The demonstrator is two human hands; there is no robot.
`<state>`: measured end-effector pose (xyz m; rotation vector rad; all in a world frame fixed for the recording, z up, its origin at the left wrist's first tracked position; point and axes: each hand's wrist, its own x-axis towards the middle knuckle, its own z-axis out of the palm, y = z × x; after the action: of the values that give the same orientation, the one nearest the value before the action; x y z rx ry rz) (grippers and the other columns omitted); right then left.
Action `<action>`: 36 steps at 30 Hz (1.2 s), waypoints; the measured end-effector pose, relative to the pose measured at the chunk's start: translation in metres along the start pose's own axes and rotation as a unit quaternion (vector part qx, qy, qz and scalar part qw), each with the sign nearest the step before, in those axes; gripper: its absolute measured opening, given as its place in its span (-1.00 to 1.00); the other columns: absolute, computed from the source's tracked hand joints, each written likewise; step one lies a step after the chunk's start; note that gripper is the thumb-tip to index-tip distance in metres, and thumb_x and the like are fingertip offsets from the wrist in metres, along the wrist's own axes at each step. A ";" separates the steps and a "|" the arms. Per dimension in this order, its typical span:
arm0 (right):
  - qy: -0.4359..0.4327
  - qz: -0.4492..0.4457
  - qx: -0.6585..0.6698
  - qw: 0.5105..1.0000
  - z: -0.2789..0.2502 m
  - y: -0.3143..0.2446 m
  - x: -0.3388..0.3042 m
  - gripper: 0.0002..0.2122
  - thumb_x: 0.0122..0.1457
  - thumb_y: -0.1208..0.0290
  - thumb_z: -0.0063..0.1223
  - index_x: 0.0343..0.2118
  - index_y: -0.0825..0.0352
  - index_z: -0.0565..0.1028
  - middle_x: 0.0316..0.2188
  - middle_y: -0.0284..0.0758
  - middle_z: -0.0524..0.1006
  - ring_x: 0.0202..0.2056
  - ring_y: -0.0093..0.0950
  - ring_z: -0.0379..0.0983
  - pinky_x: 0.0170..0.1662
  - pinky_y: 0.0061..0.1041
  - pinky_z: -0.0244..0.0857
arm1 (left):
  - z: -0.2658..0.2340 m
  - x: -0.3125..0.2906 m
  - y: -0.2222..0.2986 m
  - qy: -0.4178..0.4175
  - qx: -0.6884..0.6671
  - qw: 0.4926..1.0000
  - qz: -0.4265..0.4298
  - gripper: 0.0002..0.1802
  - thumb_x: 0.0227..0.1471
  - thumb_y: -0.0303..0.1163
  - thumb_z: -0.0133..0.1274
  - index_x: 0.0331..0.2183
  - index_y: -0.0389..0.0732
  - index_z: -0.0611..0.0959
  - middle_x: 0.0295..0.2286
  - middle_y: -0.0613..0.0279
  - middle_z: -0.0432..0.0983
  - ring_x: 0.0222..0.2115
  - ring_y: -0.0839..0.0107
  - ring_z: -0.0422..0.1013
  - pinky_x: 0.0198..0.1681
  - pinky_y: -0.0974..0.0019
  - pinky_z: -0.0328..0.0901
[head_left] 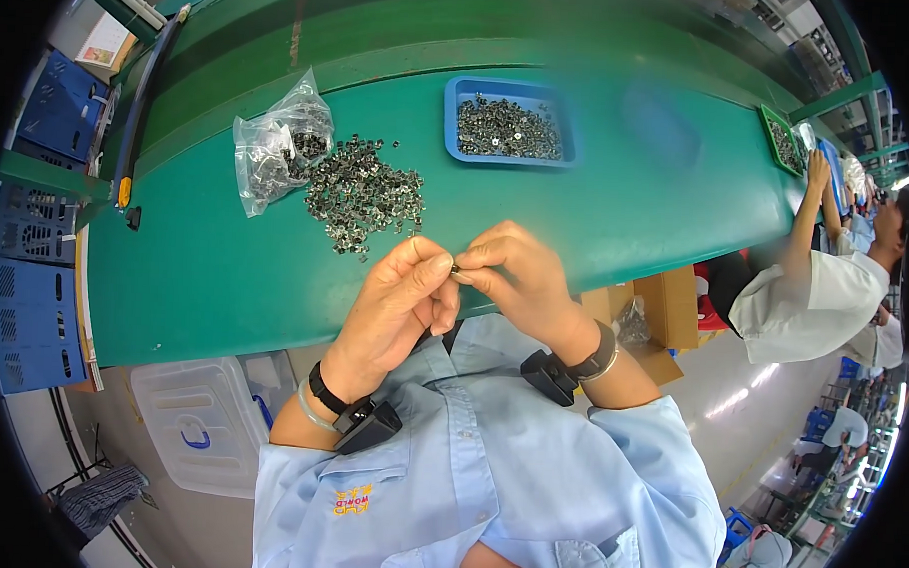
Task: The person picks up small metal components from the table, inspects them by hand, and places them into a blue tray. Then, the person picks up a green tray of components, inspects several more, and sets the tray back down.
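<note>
Small part [456,269]: dark, metallic, mostly hidden | left hand [399,294], right hand [523,284]: fingertips nearly together, pinching it | above worktop's [174,284] near edge

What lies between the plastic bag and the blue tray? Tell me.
In the head view, part of the pile of small shiny parts lies nearer the plastic bag, then green tabletop up to the blue tray.

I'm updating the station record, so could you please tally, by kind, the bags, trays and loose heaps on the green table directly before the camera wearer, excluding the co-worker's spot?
Clear plastic bag: 1
Blue tray: 1
Loose heap of small parts: 1
Total: 3
</note>
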<state>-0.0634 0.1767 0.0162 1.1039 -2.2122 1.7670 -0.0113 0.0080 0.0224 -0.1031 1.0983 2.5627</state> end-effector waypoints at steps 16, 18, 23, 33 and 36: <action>-0.007 -0.026 -0.029 0.999 -0.004 0.006 0.004 -0.88 -0.01 0.56 0.21 -0.42 0.30 0.48 -0.47 -0.34 0.49 -0.41 -0.42 0.44 -0.37 -0.49 0.33 | 0.002 -0.001 -0.004 0.012 -0.027 1.000 -0.003 -0.81 0.21 -0.27 -0.10 -0.26 -0.19 0.43 -0.58 0.28 0.38 -0.65 0.52 0.29 -0.63 0.46 0.16; 0.017 -0.057 -0.063 0.996 -0.010 0.009 0.012 -0.90 0.00 0.54 0.20 -0.41 0.31 0.49 -0.47 -0.33 0.49 -0.40 -0.39 0.44 -0.37 -0.47 0.33 | 0.005 0.002 -0.002 0.038 -0.005 0.999 0.012 -0.78 0.24 -0.23 -0.17 -0.22 -0.17 0.43 -0.57 0.31 0.34 -0.65 0.53 0.25 -0.65 0.46 0.12; 0.079 -0.084 -0.124 0.985 -0.033 0.043 0.071 -0.89 0.04 0.49 0.13 -0.38 0.32 0.46 -0.45 -0.30 0.45 -0.36 -0.31 0.42 -0.29 -0.37 0.30 | -0.021 0.000 0.005 0.084 0.010 0.996 0.018 -0.75 0.23 -0.30 -0.18 -0.11 -0.20 0.42 -0.51 0.29 0.37 -0.62 0.52 0.27 -0.64 0.48 0.16; 0.063 -0.037 -0.342 0.937 -0.057 0.029 0.068 -0.84 0.03 0.43 0.12 -0.30 0.27 0.48 -0.37 -0.29 0.43 -0.28 -0.30 0.41 -0.20 -0.36 0.22 | -0.026 -0.015 0.025 -0.029 -0.008 0.999 0.019 -0.65 0.17 -0.34 -0.07 -0.02 -0.22 0.41 -0.22 0.07 0.47 -0.27 0.30 0.45 -0.27 0.27 0.44; 0.121 -0.074 -0.243 0.960 -0.077 -0.011 0.058 -0.80 0.01 0.47 0.14 -0.27 0.29 0.46 -0.35 -0.27 0.42 -0.32 -0.27 0.40 -0.25 -0.38 0.26 | -0.002 -0.044 0.057 0.034 0.068 0.988 0.131 -0.68 0.20 -0.30 -0.10 -0.07 -0.27 0.43 -0.24 0.10 0.47 -0.33 0.34 0.42 -0.37 0.29 0.38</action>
<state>-0.1260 0.2168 0.0781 0.8625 -2.1727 1.1353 0.0098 -0.0426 0.0690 -0.0125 1.3932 2.7192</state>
